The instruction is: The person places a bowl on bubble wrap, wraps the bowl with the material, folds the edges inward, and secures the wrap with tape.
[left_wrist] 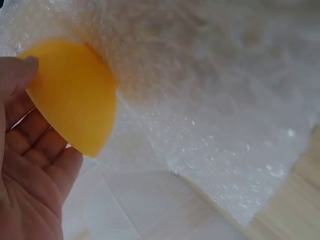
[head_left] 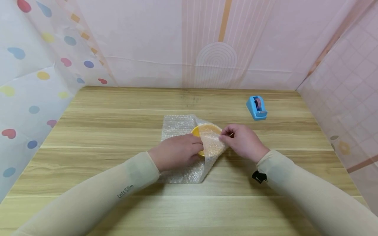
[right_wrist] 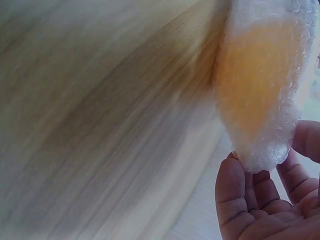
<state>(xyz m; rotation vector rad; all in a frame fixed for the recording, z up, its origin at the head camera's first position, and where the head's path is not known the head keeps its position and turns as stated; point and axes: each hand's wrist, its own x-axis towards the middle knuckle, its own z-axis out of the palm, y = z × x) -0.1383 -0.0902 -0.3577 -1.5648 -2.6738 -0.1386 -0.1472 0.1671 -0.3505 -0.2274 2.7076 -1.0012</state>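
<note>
A round yellow bowl point(head_left: 196, 131) sits on a sheet of bubble wrap point(head_left: 178, 126), and a flap of the sheet covers its right part. My left hand point(head_left: 178, 152) grips the bowl's uncovered left edge; in the left wrist view the thumb lies over the yellow rim point(left_wrist: 75, 95) and the fingers are behind it. At the bowl's right side my right hand point(head_left: 244, 140) pinches the folded end of the wrap. Through the clear bubbles point(right_wrist: 257, 157) the bowl's yellow shows in the right wrist view. Part of the bowl is hidden under the left hand.
A blue tape dispenser point(head_left: 257, 108) with a pinkish roll stands farther back on the right. Everything rests on a wood-grain table point(head_left: 118, 114). Patterned sheets point(head_left: 141, 42) hang behind the table and along both sides.
</note>
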